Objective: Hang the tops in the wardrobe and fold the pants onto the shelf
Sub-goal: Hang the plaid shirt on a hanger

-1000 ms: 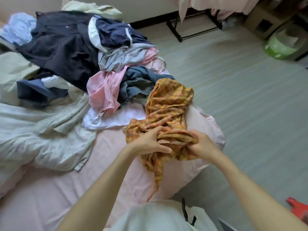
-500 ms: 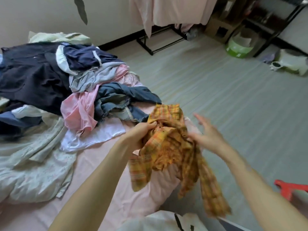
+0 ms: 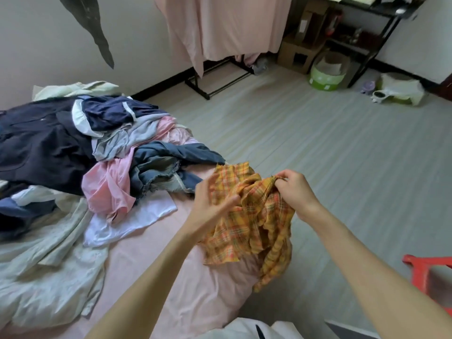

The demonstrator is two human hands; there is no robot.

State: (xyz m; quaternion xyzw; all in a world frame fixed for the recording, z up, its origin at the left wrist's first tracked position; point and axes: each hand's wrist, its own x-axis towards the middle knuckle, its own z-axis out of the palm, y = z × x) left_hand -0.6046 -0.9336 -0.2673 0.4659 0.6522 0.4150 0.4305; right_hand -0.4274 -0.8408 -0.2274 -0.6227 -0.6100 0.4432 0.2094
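Plaid top (image 3: 254,216), orange and yellow, hangs bunched between my two hands over the near corner of the bed (image 3: 151,270), its lower folds draping down past the mattress edge. In the head view I see my right hand (image 3: 294,189) pinching a gathered edge of the cloth between thumb and curled fingers. My left hand (image 3: 212,201) sits against the fabric on its left side, fingers reaching into the folds; whether they grip it I cannot tell. Left of them a heap of clothes (image 3: 97,152) covers the bed: navy, grey, pink, denim and white pieces. A pink cloth (image 3: 227,25) hangs from a rack across the floor (image 3: 342,155).
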